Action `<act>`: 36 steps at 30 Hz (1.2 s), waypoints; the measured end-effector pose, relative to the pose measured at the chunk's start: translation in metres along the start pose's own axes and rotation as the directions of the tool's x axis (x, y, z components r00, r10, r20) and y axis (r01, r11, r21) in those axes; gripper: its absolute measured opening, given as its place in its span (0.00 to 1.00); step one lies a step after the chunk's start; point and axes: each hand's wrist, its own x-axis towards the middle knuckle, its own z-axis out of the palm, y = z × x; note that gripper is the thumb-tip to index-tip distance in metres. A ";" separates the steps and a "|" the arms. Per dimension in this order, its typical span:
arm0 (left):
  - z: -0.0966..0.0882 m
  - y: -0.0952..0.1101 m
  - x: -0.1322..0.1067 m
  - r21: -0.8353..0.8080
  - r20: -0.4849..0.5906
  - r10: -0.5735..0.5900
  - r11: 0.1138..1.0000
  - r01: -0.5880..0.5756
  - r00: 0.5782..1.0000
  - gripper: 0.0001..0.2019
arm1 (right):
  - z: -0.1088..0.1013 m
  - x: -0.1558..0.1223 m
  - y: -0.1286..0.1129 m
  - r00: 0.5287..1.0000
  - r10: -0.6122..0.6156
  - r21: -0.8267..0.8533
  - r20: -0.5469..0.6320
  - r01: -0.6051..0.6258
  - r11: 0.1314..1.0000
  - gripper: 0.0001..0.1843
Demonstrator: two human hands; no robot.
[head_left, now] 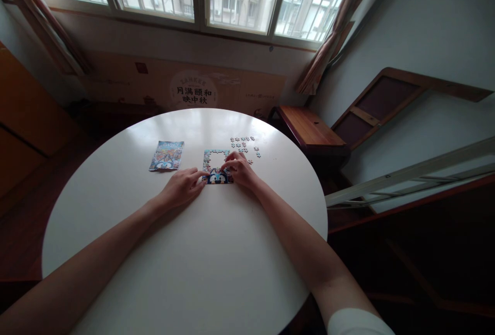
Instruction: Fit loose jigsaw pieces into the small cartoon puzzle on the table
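Observation:
A partly assembled jigsaw puzzle lies on the white round table, its outer border joined around a bare middle. A blue-and-white cartoon face shows along its near edge. My left hand rests at the puzzle's left side, fingers stretched, fingertips touching the near left edge. Over the right side bends my right hand, its thumb and fingers pinched together at the inner border. Whatever sits between those fingertips is hidden. Loose puzzle pieces are scattered just beyond the right hand, several of them in rough rows.
A colourful printed picture packet lies left of the puzzle on the round table. Beyond the table's right edge stands a wooden bench. Barred windows and a printed cardboard panel are at the back.

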 end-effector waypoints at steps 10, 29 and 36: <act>-0.001 0.001 0.000 0.002 -0.004 -0.002 1.000 0.002 1.000 0.15 | -0.001 0.000 -0.001 1.000 0.010 0.029 0.022 -0.010 1.000 0.23; 0.001 -0.001 0.000 -0.006 -0.003 0.001 1.000 -0.001 1.000 0.15 | 0.002 0.001 0.002 0.999 0.043 0.055 0.032 -0.045 0.997 0.22; 0.000 -0.001 0.000 -0.016 0.002 -0.001 1.000 0.001 1.000 0.15 | -0.001 0.001 -0.002 0.995 0.084 0.121 -0.059 -0.076 0.990 0.24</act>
